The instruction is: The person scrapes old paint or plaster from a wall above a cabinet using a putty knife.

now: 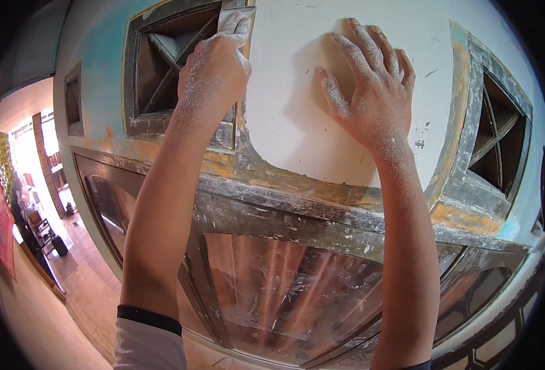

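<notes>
My left hand [215, 71] is closed at the upper right corner of a dark wooden vent frame [130, 68], pressing a small dusty, pale flat piece [230, 21] against the frame's edge. Most of that piece is hidden under the fingers, so its kind is unclear. To the right, my right hand [374, 92] lies with fingers spread on the white wall panel [284, 105]. White powder coats both hands and wrists.
Another vent frame with crossed slats [494, 132] sits at the right. Below runs a worn, paint-flecked wooden ledge [297, 197] over a glass window [284, 290] with curtains behind it. At the far left, a tiled floor [90, 277] leads to a bright opening.
</notes>
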Available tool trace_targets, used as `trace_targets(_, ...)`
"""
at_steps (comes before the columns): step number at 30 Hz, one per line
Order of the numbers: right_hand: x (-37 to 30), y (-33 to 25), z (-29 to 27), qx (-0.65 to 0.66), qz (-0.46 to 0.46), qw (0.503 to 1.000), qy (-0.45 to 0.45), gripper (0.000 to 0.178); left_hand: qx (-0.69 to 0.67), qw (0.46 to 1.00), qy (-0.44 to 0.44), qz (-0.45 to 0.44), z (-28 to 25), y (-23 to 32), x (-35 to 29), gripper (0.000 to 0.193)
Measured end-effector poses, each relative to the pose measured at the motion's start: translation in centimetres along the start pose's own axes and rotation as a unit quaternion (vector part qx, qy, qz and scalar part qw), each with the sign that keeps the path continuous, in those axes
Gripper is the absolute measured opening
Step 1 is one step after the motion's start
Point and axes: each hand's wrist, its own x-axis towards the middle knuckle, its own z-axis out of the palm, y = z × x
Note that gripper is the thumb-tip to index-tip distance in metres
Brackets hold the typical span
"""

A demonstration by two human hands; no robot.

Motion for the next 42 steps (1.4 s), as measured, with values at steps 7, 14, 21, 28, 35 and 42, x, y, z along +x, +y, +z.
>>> trace_targets(7, 0.2, -0.2, -0.1, -0.006, -0.017, 1.0, 0.008, 0.055, -0.006, 0.992, 0.102, 0.076, 0.7, -0.7, 0.6, 0.034)
trace_targets(14, 0.0, -0.1, 0.1, -0.008, -0.002, 1.0, 0.0, 0.056, 0.008, 0.991, 0.109, 0.074, 0.9, -0.7, 2.1, 0.034)
trace_targets(21, -0.1, -0.1, 0.3, -0.012, -0.004, 1.0, -0.006, 0.055, 0.028, 0.997, 0.06, 0.029, -0.1, 0.3, 4.3, 0.049)
trace_targets(28, 0.0, -0.1, 0.2, -0.008, -0.002, 1.0, -0.01, 0.055, 0.051, 0.993, 0.089, 0.064, 0.6, -1.1, 6.7, 0.048)
trace_targets(35, 0.0, 0.0, -0.1, -0.004, -0.005, 1.0, -0.008, 0.055, 0.02, 0.99, 0.104, 0.092, 0.2, -0.5, 5.3, 0.046)
trace_targets(42, -0.1, 0.0, 0.1, -0.009, -0.009, 1.0, -0.006, 0.055, -0.009, 0.999, 0.02, 0.04, 0.2, -0.8, 1.1, 0.046)
